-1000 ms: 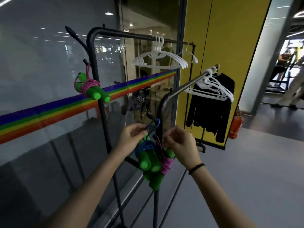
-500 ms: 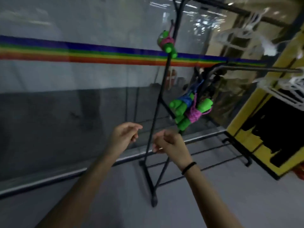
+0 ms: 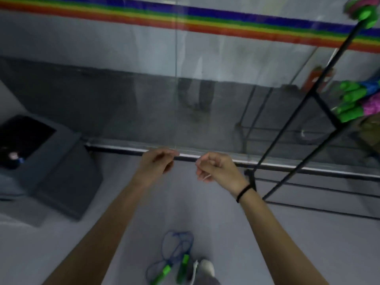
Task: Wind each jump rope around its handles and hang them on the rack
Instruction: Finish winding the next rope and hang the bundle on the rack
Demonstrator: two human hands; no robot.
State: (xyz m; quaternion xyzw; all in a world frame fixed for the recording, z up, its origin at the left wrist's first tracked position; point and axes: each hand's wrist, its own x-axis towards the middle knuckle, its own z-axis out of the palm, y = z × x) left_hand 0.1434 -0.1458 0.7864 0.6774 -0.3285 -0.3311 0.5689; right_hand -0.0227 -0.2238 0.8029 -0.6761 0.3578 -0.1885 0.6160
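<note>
A loose blue jump rope with green handles lies unwound on the grey floor at the bottom centre, by my shoe. Wound ropes with green handles hang on the black rack at the right: a blue and pink cluster halfway up, and another bundle at the top right corner. My left hand and my right hand hover side by side above the floor, both empty with fingers loosely curled. A black band circles my right wrist.
A glass wall with a rainbow stripe runs across ahead, its metal base rail just past my hands. A dark grey box stands on the floor at the left. The rack's black base bars lie on the floor at the right.
The view has swung left and down from the rack to the floor. Both hands let go of the hung bundle and came away empty; the loose blue rope came into sight.
</note>
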